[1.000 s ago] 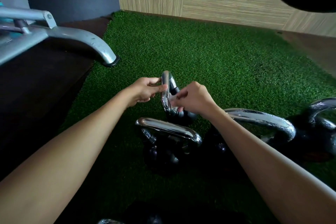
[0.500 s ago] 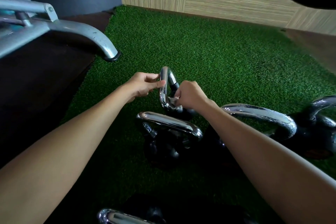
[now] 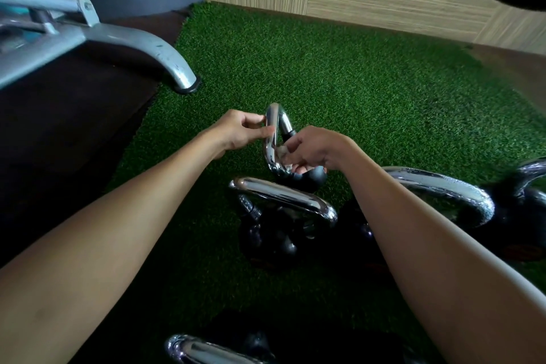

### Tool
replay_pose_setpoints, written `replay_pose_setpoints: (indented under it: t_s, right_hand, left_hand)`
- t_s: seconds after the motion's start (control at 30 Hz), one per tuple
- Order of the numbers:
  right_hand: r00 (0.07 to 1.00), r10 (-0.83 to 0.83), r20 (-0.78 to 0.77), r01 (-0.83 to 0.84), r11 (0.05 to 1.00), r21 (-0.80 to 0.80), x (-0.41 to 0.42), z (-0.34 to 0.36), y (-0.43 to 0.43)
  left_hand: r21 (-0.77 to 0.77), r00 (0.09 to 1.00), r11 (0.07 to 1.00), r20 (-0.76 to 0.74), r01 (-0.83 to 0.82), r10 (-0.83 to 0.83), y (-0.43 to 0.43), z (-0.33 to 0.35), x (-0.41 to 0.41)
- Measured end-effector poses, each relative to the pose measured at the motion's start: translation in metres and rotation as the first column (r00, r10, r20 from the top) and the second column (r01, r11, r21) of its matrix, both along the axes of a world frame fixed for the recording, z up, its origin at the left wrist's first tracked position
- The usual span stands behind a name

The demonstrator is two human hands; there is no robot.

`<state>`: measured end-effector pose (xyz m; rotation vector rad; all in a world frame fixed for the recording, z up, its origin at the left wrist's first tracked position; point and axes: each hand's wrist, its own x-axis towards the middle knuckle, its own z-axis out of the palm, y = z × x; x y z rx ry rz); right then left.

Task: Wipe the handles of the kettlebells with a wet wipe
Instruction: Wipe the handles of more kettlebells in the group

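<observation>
The left hand (image 3: 240,130) is pinching the upper part of a chrome handle (image 3: 273,139), thumb and fingertips closed on its left side near the top of the loop. The right hand (image 3: 313,148) is closing around a small pale wet wipe (image 3: 282,154) and pressing it against the lower inner side of the same handle, just below the left hand's grip. This handle is standing nearly upright on the small kettlebell (image 3: 310,177), whose dark ball is showing under the right hand, resting on the green turf (image 3: 354,83). Just nearer the camera, a second kettlebell (image 3: 283,216) is sitting between the two forearms, its chrome handle lying crosswise. To the right, a third kettlebell handle (image 3: 443,189) is passing behind the right forearm, and a fourth kettlebell (image 3: 529,186) is partly cut off by the frame edge. Another chrome handle (image 3: 201,349) is showing at the bottom edge. A grey metal bench leg (image 3: 165,59) is standing at the turf's left border.
</observation>
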<state>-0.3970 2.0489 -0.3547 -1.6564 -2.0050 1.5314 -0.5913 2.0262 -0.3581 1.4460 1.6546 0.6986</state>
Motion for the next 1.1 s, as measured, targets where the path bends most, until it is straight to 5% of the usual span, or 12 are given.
replay_pose_setpoints:
  t_s: [0.3,0.5,0.73,0.93,1.1]
  right_hand:
    - [0.939,-0.300,-0.165,0.294,0.954,-0.061,-0.008,-0.003,0.006]
    - [0.954,-0.259,-0.150,0.244,0.963,-0.113,-0.004,-0.005,0.005]
    - [0.826,-0.485,-0.288,0.496,0.867,-0.039,-0.017,-0.006,0.037]
    - [0.864,-0.433,-0.255,0.461,0.885,0.061,-0.019,-0.011,0.046]
    - [0.888,-0.439,-0.138,0.459,0.833,0.309,-0.029,-0.006,0.053]
  left_hand:
    - [-0.017,1.000,1.000,-0.021,0.011,-0.012,-0.005,0.004,0.004]
    - [-0.008,0.999,1.000,-0.045,-0.012,0.012,-0.006,0.005,0.007]
    - [0.001,0.999,0.999,-0.031,0.035,-0.035,-0.009,0.012,0.014]
    - [-0.039,1.000,0.999,0.011,0.019,-0.019,-0.010,0.006,0.008]
    - [-0.043,0.998,0.999,0.060,0.018,-0.015,-0.013,0.002,0.005]
